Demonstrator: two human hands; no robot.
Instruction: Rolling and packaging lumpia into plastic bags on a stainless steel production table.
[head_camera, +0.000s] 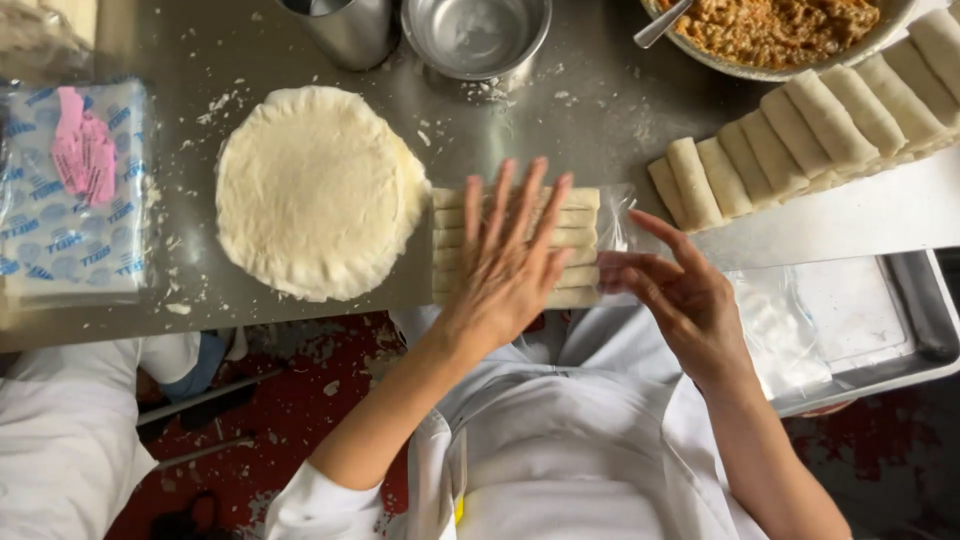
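steel table (560, 120); wrapper stack (315, 190); bagged rolls (515, 250); roll row (800, 130); bowls (475, 35)

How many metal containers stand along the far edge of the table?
3. A steel cup stands left of centre, a shallow steel bowl sits beside it, and a large bowl of filling with a spoon is at right. All are cropped; others may be hidden.
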